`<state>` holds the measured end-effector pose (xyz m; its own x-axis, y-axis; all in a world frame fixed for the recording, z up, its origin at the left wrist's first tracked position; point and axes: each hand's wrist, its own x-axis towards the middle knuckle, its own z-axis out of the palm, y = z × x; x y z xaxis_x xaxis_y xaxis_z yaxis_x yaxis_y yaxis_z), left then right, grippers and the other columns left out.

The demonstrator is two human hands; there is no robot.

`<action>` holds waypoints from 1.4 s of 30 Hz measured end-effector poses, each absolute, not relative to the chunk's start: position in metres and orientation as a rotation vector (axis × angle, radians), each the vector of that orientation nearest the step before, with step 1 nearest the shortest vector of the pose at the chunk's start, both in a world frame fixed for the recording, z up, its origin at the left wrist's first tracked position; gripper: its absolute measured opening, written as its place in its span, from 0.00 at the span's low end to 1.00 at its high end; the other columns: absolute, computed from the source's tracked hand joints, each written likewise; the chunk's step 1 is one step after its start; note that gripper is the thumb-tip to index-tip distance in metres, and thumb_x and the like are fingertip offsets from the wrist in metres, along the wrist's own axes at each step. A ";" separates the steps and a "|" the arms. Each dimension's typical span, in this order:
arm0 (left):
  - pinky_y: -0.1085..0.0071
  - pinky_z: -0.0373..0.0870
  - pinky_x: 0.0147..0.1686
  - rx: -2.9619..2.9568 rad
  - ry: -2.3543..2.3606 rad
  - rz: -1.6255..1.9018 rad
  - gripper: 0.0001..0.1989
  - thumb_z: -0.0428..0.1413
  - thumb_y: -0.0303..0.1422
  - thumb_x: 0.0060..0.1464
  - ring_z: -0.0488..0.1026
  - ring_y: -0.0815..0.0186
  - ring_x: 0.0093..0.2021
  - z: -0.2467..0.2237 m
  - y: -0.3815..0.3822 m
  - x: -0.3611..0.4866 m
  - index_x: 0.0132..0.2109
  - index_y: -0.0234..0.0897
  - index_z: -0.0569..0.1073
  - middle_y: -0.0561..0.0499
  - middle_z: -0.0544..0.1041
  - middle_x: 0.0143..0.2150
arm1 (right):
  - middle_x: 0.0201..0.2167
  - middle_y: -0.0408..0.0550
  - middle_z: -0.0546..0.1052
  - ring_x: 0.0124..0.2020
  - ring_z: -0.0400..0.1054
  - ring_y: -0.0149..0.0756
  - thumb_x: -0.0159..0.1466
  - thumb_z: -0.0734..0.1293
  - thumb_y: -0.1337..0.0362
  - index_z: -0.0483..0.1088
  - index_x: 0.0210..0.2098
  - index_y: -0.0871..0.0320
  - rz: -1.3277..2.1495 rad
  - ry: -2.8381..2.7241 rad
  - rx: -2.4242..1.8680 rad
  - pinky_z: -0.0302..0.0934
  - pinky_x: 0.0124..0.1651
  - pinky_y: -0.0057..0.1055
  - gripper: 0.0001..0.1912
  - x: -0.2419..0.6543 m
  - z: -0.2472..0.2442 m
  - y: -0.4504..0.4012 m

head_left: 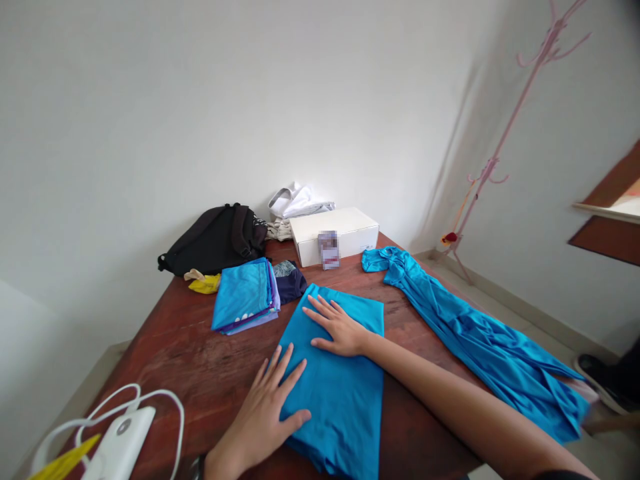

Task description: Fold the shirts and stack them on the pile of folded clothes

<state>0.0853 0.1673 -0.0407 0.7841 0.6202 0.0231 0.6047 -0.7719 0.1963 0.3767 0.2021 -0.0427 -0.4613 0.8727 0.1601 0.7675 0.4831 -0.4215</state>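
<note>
A piece of blue cloth (pixel 345 400), folded into a long flat shape, lies on the brown wooden table (pixel 165 353) in front of me. My right hand (pixel 340 330) rests palm down on its upper part with the fingers spread. At its left edge lies my left hand (pixel 273 403), also flat, the fingers apart and the thumb on the fabric. Neither hand grips anything. Just beyond, to the left, sits a stack of folded blue and purple cloths (pixel 245 290). A long, crumpled blue garment (pixel 450 320) stretches along the table's right side.
At the back stand a black backpack (pixel 213 237), a white box (pixel 340 227) and white fabric (pixel 297 200). A dark bundle (pixel 290 283) and a yellow item (pixel 204 285) lie near the stack. A white power bank (pixel 120 443) with cables is front left. A pink coat rack (pixel 515 113) leans into view right.
</note>
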 end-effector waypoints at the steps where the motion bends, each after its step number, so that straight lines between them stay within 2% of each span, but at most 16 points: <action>1: 0.40 0.58 0.67 2.800 0.970 0.143 0.41 0.56 0.50 0.64 0.46 0.41 0.75 -0.041 0.167 0.085 0.75 0.56 0.45 0.45 0.42 0.78 | 0.77 0.53 0.38 0.77 0.30 0.55 0.70 0.61 0.41 0.43 0.76 0.51 0.365 -2.346 -1.377 0.31 0.74 0.61 0.43 0.378 -0.043 0.202; 5: 0.39 0.57 0.67 2.781 0.924 0.142 0.45 0.55 0.57 0.60 0.46 0.39 0.75 -0.039 0.168 0.082 0.76 0.54 0.45 0.42 0.39 0.78 | 0.77 0.54 0.42 0.77 0.29 0.51 0.73 0.60 0.51 0.48 0.75 0.53 0.171 -2.232 -1.342 0.32 0.74 0.60 0.35 0.381 -0.039 0.201; 8: 0.35 0.53 0.67 2.739 0.881 0.097 0.51 0.56 0.62 0.54 0.42 0.36 0.75 -0.038 0.170 0.078 0.76 0.54 0.44 0.42 0.35 0.78 | 0.76 0.54 0.50 0.77 0.38 0.50 0.74 0.60 0.57 0.56 0.72 0.52 0.159 -2.187 -1.313 0.40 0.74 0.59 0.29 0.375 -0.029 0.182; 11: 0.34 0.47 0.68 2.691 0.912 0.013 0.56 0.61 0.63 0.49 0.37 0.35 0.75 -0.040 0.172 0.074 0.76 0.55 0.43 0.44 0.31 0.78 | 0.74 0.53 0.56 0.76 0.43 0.50 0.73 0.62 0.58 0.63 0.69 0.52 0.304 -2.245 -1.290 0.46 0.73 0.56 0.25 0.361 -0.022 0.136; 13: 0.33 0.45 0.69 2.671 0.946 -0.028 0.57 0.64 0.60 0.48 0.35 0.36 0.76 -0.041 0.172 0.072 0.76 0.56 0.43 0.45 0.29 0.78 | 0.74 0.51 0.54 0.76 0.42 0.52 0.72 0.64 0.58 0.62 0.69 0.50 0.433 -2.316 -1.272 0.44 0.73 0.58 0.27 0.352 -0.023 0.097; 16: 0.34 0.45 0.69 2.662 0.959 -0.037 0.56 0.67 0.55 0.49 0.35 0.37 0.76 -0.041 0.172 0.071 0.75 0.58 0.43 0.47 0.29 0.78 | 0.76 0.49 0.46 0.76 0.38 0.57 0.70 0.66 0.53 0.55 0.73 0.47 0.618 -2.393 -1.305 0.41 0.73 0.62 0.34 0.343 -0.032 0.043; 20: 0.34 0.45 0.68 2.669 0.938 -0.048 0.54 0.65 0.56 0.50 0.35 0.36 0.76 -0.037 0.171 0.073 0.75 0.57 0.45 0.46 0.29 0.78 | 0.76 0.49 0.43 0.75 0.36 0.61 0.68 0.68 0.50 0.46 0.75 0.45 0.717 -2.376 -1.432 0.37 0.73 0.65 0.43 0.341 -0.045 0.009; 26: 0.34 0.42 0.69 2.653 0.955 -0.088 0.51 0.62 0.59 0.52 0.33 0.37 0.76 -0.034 0.172 0.077 0.75 0.53 0.48 0.43 0.30 0.78 | 0.76 0.44 0.47 0.76 0.41 0.56 0.69 0.67 0.54 0.49 0.74 0.41 0.637 -2.288 -1.467 0.36 0.74 0.61 0.38 0.339 -0.042 0.005; 31: 0.39 0.49 0.69 2.575 0.950 -0.005 0.55 0.68 0.53 0.47 0.36 0.37 0.75 -0.031 0.182 0.062 0.75 0.54 0.50 0.44 0.26 0.77 | 0.76 0.45 0.48 0.76 0.41 0.57 0.70 0.66 0.54 0.52 0.73 0.41 0.660 -2.274 -1.488 0.35 0.73 0.64 0.36 0.337 -0.038 0.004; 33: 0.42 0.52 0.69 2.521 0.986 0.034 0.54 0.69 0.51 0.46 0.41 0.37 0.75 -0.027 0.190 0.049 0.74 0.54 0.53 0.44 0.31 0.78 | 0.76 0.46 0.48 0.76 0.40 0.57 0.70 0.66 0.53 0.53 0.73 0.41 0.659 -2.284 -1.484 0.35 0.73 0.64 0.35 0.337 -0.037 0.003; 36: 0.46 0.53 0.70 2.442 0.986 0.091 0.48 0.68 0.50 0.49 0.50 0.42 0.74 -0.018 0.202 0.031 0.73 0.53 0.58 0.44 0.47 0.77 | 0.76 0.46 0.48 0.76 0.40 0.57 0.71 0.65 0.53 0.54 0.73 0.41 0.644 -2.309 -1.481 0.35 0.73 0.65 0.33 0.336 -0.035 0.003; 38: 0.48 0.53 0.70 2.411 0.957 0.133 0.47 0.67 0.52 0.50 0.54 0.46 0.74 -0.014 0.208 0.023 0.72 0.51 0.59 0.44 0.54 0.76 | 0.76 0.46 0.48 0.76 0.40 0.56 0.72 0.64 0.52 0.55 0.72 0.40 0.625 -2.323 -1.489 0.36 0.73 0.65 0.32 0.336 -0.034 0.003; 42: 0.51 0.55 0.70 2.406 0.937 0.152 0.48 0.65 0.56 0.49 0.55 0.47 0.74 -0.016 0.213 0.017 0.72 0.49 0.60 0.44 0.55 0.76 | 0.76 0.46 0.49 0.76 0.42 0.55 0.72 0.63 0.51 0.57 0.72 0.41 0.583 -2.327 -1.503 0.37 0.73 0.64 0.30 0.335 -0.035 0.002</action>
